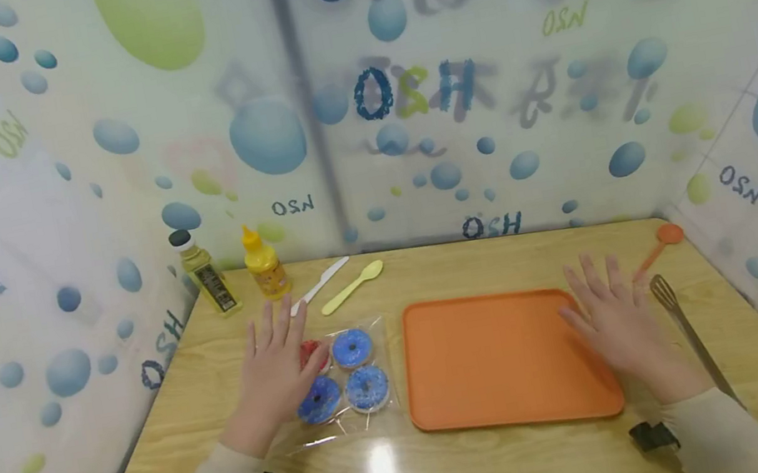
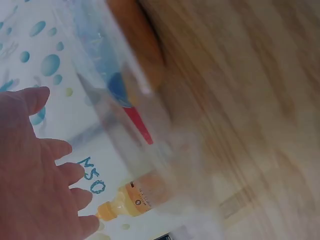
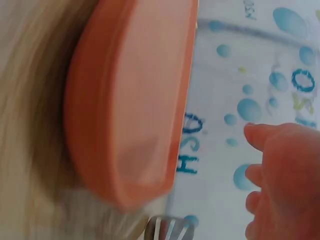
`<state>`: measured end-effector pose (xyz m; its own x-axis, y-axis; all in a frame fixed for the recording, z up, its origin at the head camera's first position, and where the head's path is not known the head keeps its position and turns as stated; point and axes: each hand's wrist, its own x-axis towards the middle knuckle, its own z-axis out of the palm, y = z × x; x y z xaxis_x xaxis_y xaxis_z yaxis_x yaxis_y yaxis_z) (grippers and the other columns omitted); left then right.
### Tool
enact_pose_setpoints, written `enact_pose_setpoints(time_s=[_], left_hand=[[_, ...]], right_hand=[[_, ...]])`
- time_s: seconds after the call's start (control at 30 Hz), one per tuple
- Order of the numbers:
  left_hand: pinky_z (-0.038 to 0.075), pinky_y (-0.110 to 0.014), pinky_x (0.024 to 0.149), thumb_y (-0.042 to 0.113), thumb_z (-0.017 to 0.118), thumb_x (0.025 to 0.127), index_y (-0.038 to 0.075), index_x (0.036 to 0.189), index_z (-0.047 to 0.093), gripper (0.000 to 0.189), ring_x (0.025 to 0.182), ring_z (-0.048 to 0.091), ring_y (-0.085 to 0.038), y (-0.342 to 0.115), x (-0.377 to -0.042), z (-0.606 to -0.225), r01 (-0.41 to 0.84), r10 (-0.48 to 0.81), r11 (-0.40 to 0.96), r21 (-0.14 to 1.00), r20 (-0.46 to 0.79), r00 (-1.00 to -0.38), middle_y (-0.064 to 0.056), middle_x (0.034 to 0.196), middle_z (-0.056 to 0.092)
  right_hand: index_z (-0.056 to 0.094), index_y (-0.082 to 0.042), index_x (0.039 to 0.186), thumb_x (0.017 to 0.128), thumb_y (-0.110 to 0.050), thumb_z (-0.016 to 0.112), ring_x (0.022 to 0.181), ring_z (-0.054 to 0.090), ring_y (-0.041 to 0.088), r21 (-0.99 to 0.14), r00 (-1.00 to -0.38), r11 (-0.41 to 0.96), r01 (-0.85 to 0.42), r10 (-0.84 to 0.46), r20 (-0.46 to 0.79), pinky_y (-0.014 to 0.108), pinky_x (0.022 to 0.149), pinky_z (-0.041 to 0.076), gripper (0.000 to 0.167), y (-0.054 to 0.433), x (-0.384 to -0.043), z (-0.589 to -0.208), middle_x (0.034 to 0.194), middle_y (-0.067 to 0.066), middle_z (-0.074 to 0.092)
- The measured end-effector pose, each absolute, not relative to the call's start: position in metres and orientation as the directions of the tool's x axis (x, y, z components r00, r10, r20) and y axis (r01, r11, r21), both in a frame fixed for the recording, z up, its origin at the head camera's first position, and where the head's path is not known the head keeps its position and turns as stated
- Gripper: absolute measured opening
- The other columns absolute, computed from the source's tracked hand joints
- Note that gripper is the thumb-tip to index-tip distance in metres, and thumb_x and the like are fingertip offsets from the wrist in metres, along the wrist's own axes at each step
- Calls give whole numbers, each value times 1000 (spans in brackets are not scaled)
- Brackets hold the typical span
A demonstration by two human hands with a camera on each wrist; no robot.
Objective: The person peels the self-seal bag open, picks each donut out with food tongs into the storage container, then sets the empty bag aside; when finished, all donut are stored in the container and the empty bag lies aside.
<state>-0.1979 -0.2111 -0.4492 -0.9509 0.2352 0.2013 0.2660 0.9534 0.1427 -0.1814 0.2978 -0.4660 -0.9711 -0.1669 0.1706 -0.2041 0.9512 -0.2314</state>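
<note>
My left hand [image 1: 274, 373], fingers spread, hovers over the left side of a clear plastic pack [image 1: 346, 421]. Inside lie a blue doughnut [image 1: 352, 348], other blue ones and a red doughnut [image 1: 314, 356] partly hidden by my thumb. My right hand [image 1: 615, 322] has its fingers spread above the right edge of an orange tray [image 1: 500, 359]. Both hands hold nothing. In the left wrist view the fingers of my left hand [image 2: 45, 170] are extended beside the blurred pack. The right wrist view has the tray's corner [image 3: 145, 110] left of my right hand [image 3: 285, 185].
Behind the pack lie a white knife [image 1: 321, 285] and a yellow-green spoon [image 1: 353, 287]. A yellow squeeze bottle [image 1: 266, 265] and an oil bottle [image 1: 207, 275] stand at the back left. An orange spoon [image 1: 658, 248] and a metal-headed whisk [image 1: 688, 330] lie on the right.
</note>
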Motion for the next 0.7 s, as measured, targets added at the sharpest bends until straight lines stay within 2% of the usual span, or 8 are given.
enact_pose_setpoints(time_s=[0.07, 0.13, 0.23, 0.3, 0.37, 0.43, 0.53, 0.7], left_hand=[[4, -65, 126, 54, 52, 104, 12, 165, 25, 79, 159, 10, -43, -214, -196, -449, 268, 241, 953, 142, 183, -953, -15, 172, 17], [3, -67, 125, 52, 54, 104, 10, 164, 27, 78, 158, 14, -44, -216, -193, -448, 269, 244, 952, 143, 168, -955, -17, 170, 23], [2, -70, 123, 47, 60, 103, 8, 161, 33, 75, 154, 26, -46, -220, -188, -448, 274, 249, 950, 151, 164, -954, -21, 165, 35], [6, -72, 122, 43, 64, 101, 8, 158, 39, 71, 150, 34, -47, -223, -185, -448, 288, 262, 946, 151, 169, -950, -22, 160, 44], [16, -72, 120, 36, 70, 98, 7, 153, 48, 66, 144, 43, -46, -226, -183, -448, 320, 291, 936, 149, 186, -938, -22, 153, 52], [28, -69, 118, 30, 75, 95, 4, 146, 55, 61, 139, 50, -46, -230, -181, -448, 356, 323, 923, 148, 207, -923, -22, 146, 58], [42, -63, 110, 21, 79, 91, 1, 137, 63, 52, 132, 55, -46, -239, -180, -447, 397, 356, 900, 177, 226, -907, -24, 139, 62], [46, -62, 106, 14, 78, 91, 1, 129, 68, 41, 128, 55, -46, -259, -178, -447, 410, 367, 871, 270, 196, -909, -24, 135, 63]], right_hand=[[24, -11, 165, 107, -41, 54, 158, -8, 47, -248, -961, 938, -244, -199, 191, 74, 120, -3, 72, 289, -182, -465, 173, 20, 6], [35, -11, 161, 105, -36, 59, 158, 3, 47, -266, -949, 921, -286, -234, 212, 72, 120, 15, 66, 278, -180, -464, 173, 19, 13], [47, -12, 155, 103, -30, 64, 154, 28, 45, -308, -924, 880, -361, -293, 245, 53, 93, 55, 58, 258, -175, -463, 170, 16, 24], [51, -15, 153, 102, -29, 67, 139, 50, 43, -313, -905, 860, -404, -325, 276, 41, 67, 56, 56, 245, -171, -464, 167, 15, 34], [56, -16, 150, 100, -29, 70, 124, 63, 41, -310, -886, 844, -438, -348, 306, 35, 53, 48, 53, 232, -169, -464, 160, 16, 45], [60, -16, 146, 99, -29, 72, 115, 68, 38, -307, -875, 835, -457, -361, 322, 37, 62, 54, 50, 222, -168, -465, 153, 14, 54], [65, -17, 140, 98, -31, 72, 122, 66, 33, -300, -873, 833, -465, -376, 311, 45, 81, 59, 45, 206, -169, -463, 144, 9, 63], [70, -19, 132, 99, -34, 71, 123, 66, 28, -302, -860, 809, -504, -439, 259, 50, 99, 55, 36, 176, -169, -459, 135, 2, 70]])
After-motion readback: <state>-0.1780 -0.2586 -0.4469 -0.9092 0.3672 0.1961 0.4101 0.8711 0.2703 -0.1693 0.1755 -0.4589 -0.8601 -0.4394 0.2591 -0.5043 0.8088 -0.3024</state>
